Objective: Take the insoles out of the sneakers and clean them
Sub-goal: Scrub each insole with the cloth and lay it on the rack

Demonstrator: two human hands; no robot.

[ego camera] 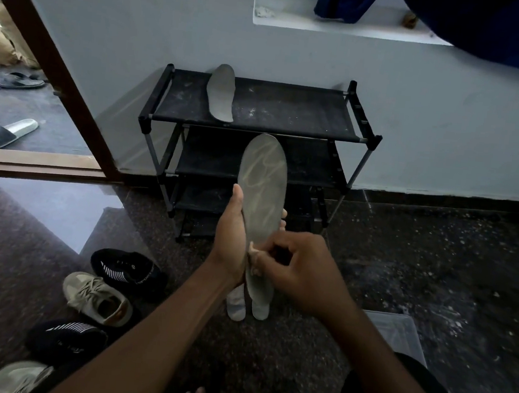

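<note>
Head view. Grey insole [263,190]: held upright in front of the shoe rack [292,107], with the left hand [231,244] wrapped round its left edge. Right hand [304,273]: pinches a pale cloth [253,260] against the insole's lower part. Second insole [220,92]: lies on the rack's top shelf. Beige sneaker [96,298]: on the floor, left.

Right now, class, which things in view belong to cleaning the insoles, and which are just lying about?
Belong to the job: held insole, gripped by the left hand; small cloth, pinched by the right hand; second insole on the shoe rack; black sneakers and beige sneakers.

Just lying about: slide sandal beyond the doorway; blue fabric by the ledge; clear plastic box.
</note>
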